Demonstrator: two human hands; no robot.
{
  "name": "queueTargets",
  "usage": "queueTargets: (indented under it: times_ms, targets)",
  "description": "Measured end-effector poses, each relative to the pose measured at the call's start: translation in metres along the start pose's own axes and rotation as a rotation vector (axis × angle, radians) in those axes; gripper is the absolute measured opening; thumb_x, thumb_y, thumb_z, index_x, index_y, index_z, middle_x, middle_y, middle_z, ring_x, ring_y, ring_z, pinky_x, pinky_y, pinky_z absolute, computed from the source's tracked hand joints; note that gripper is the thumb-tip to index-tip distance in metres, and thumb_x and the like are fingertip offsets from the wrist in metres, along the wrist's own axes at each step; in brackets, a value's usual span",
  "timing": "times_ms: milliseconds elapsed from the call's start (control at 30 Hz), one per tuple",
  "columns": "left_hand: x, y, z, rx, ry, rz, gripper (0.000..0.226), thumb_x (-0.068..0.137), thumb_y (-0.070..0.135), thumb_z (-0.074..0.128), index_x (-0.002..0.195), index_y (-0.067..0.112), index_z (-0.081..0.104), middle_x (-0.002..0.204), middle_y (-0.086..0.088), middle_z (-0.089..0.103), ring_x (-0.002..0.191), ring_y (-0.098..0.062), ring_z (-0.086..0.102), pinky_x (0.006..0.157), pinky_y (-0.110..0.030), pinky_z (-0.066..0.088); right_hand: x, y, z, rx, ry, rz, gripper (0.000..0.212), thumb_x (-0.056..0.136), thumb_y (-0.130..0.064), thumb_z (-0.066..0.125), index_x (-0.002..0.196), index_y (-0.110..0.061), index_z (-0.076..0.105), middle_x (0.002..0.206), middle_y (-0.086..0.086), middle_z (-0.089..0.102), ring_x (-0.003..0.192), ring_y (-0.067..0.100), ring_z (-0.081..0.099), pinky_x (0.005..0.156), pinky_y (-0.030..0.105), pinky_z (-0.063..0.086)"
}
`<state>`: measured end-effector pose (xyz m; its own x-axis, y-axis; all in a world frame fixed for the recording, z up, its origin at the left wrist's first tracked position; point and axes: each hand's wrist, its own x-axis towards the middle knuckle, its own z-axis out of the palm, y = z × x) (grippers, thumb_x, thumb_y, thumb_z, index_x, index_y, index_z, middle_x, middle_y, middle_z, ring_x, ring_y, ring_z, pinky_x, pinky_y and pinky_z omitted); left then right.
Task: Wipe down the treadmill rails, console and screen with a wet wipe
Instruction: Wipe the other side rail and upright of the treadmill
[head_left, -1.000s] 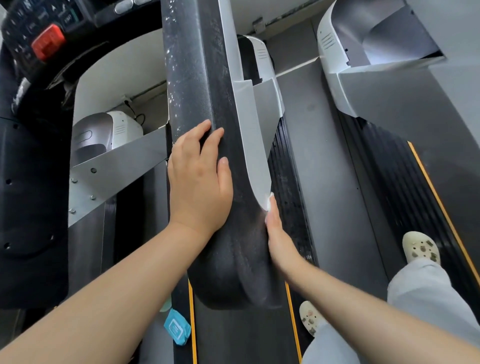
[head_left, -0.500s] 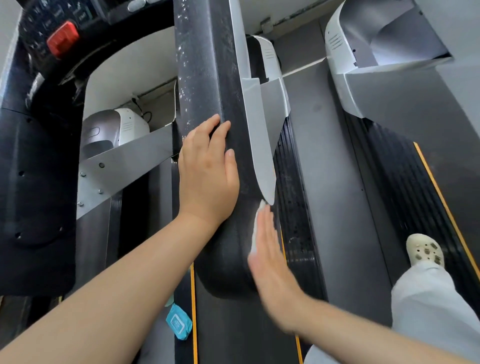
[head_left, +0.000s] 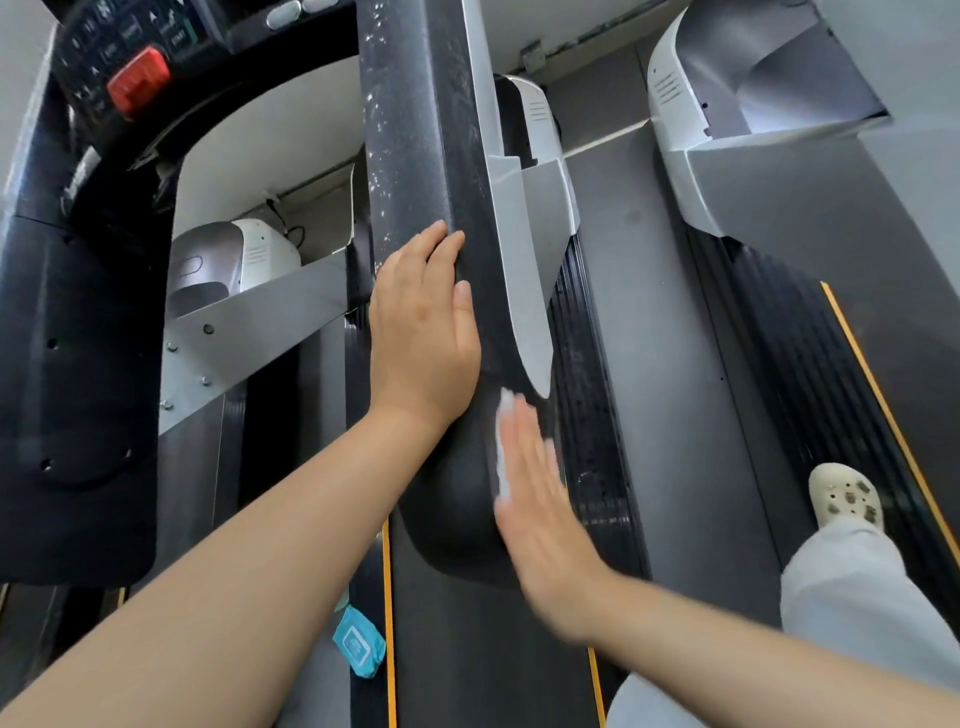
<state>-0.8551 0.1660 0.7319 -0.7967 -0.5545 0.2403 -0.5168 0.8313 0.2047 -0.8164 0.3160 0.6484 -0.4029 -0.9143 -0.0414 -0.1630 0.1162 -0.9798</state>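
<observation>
The right hand's (head_left: 540, 499) fingers are straight and pressed together, flattening a white wet wipe (head_left: 504, 447) against the right side of the black treadmill rail (head_left: 447, 322), near its rounded near end — the hand is motion-blurred. The left hand (head_left: 423, 332) lies flat on the rail's left face, fingers straight and close together, seemingly bracing it. The rail-wiping step looks underway; next likely calls for sliding the wipe onto the speckled far stretch, then the console (head_left: 130, 78) at far left.
</observation>
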Motion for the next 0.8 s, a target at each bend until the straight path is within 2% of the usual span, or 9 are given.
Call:
queueTargets:
  times_ms: [100, 200, 333, 400, 467, 533, 600, 700, 800]
  targets:
    - [-0.001, 0.000, -0.001, -0.002, -0.009, -0.012, 0.054, 0.089, 0.028, 0.026, 0.131, 0.002, 0.050, 0.138, -0.012, 0.047, 0.128, -0.029, 0.039, 0.108, -0.029, 0.021, -0.043, -0.001, 0.017, 0.062, -0.090, 0.084, 0.053, 0.094, -0.050, -0.001, 0.128, -0.051, -0.042, 0.141, -0.030, -0.041, 0.135, 0.001, -0.034, 0.115, 0.036, -0.018]
    - [-0.001, 0.001, -0.002, 0.004, -0.008, -0.008, 0.055, 0.089, 0.028, 0.026, 0.131, 0.002, 0.049, 0.139, -0.012, 0.046, 0.128, -0.028, 0.038, 0.108, -0.029, 0.021, -0.013, 0.001, 0.013, 0.068, -0.024, 0.128, 0.053, 0.090, -0.052, -0.003, 0.125, -0.052, -0.042, 0.139, -0.029, -0.044, 0.134, -0.003, -0.035, 0.115, 0.036, -0.018]
    - [0.001, 0.001, -0.002, 0.018, -0.010, 0.002, 0.056, 0.089, 0.028, 0.025, 0.132, 0.002, 0.049, 0.140, -0.013, 0.045, 0.129, -0.028, 0.038, 0.109, -0.031, 0.021, 0.044, -0.002, -0.014, 0.246, 0.134, 0.278, 0.045, 0.079, -0.069, -0.006, 0.120, -0.060, -0.024, 0.139, -0.035, -0.029, 0.127, -0.020, -0.029, 0.115, 0.030, -0.019]
    - [-0.002, 0.001, -0.002, 0.019, -0.016, -0.004, 0.056, 0.089, 0.028, 0.024, 0.133, 0.002, 0.048, 0.140, -0.012, 0.045, 0.130, -0.027, 0.037, 0.110, -0.030, 0.020, 0.023, -0.005, -0.001, 0.262, 0.088, 0.334, 0.037, 0.089, -0.052, -0.003, 0.116, -0.063, -0.026, 0.129, -0.045, -0.034, 0.119, -0.026, -0.032, 0.116, 0.031, -0.017]
    - [-0.005, 0.002, -0.002, 0.014, -0.014, 0.001, 0.056, 0.089, 0.028, 0.025, 0.132, 0.002, 0.048, 0.140, -0.013, 0.045, 0.129, -0.027, 0.037, 0.110, -0.030, 0.020, -0.023, -0.012, 0.028, 0.175, 0.082, 0.270, 0.050, 0.098, -0.034, 0.000, 0.122, -0.059, -0.035, 0.128, -0.044, -0.042, 0.126, -0.020, -0.032, 0.118, 0.032, -0.012]
    - [-0.003, 0.002, -0.002, 0.009, -0.004, 0.006, 0.056, 0.089, 0.028, 0.025, 0.131, 0.001, 0.049, 0.139, -0.013, 0.045, 0.128, -0.028, 0.037, 0.110, -0.032, 0.021, -0.051, -0.011, 0.046, 0.176, 0.112, 0.235, 0.043, 0.093, -0.051, -0.008, 0.125, -0.058, -0.037, 0.130, -0.041, -0.044, 0.127, -0.019, -0.031, 0.117, 0.029, -0.010]
    - [-0.001, 0.002, -0.002, 0.010, -0.002, -0.002, 0.056, 0.089, 0.028, 0.025, 0.132, 0.001, 0.049, 0.140, -0.013, 0.045, 0.129, -0.029, 0.037, 0.110, -0.034, 0.022, -0.028, -0.015, 0.035, 0.414, 0.101, 0.437, 0.040, 0.087, -0.057, -0.004, 0.120, -0.065, -0.024, 0.122, -0.050, -0.034, 0.118, -0.029, -0.029, 0.116, 0.027, -0.013]
    - [-0.001, 0.002, -0.002, 0.013, -0.011, -0.005, 0.056, 0.089, 0.028, 0.025, 0.132, 0.002, 0.048, 0.141, -0.012, 0.044, 0.130, -0.029, 0.036, 0.111, -0.036, 0.022, 0.035, 0.007, 0.007, 0.561, 0.228, 0.577, 0.045, 0.092, -0.048, 0.009, 0.138, -0.049, 0.010, 0.147, -0.029, 0.006, 0.137, -0.008, 0.003, 0.118, 0.036, -0.006]
    - [-0.002, 0.001, -0.002, 0.016, -0.010, -0.002, 0.056, 0.089, 0.028, 0.024, 0.132, 0.002, 0.048, 0.141, -0.012, 0.044, 0.130, -0.029, 0.036, 0.111, -0.034, 0.021, 0.054, 0.025, -0.012, 0.512, 0.180, 0.588, 0.049, 0.103, -0.037, 0.009, 0.150, -0.034, -0.002, 0.158, -0.013, -0.001, 0.146, 0.007, -0.001, 0.116, 0.038, -0.012]
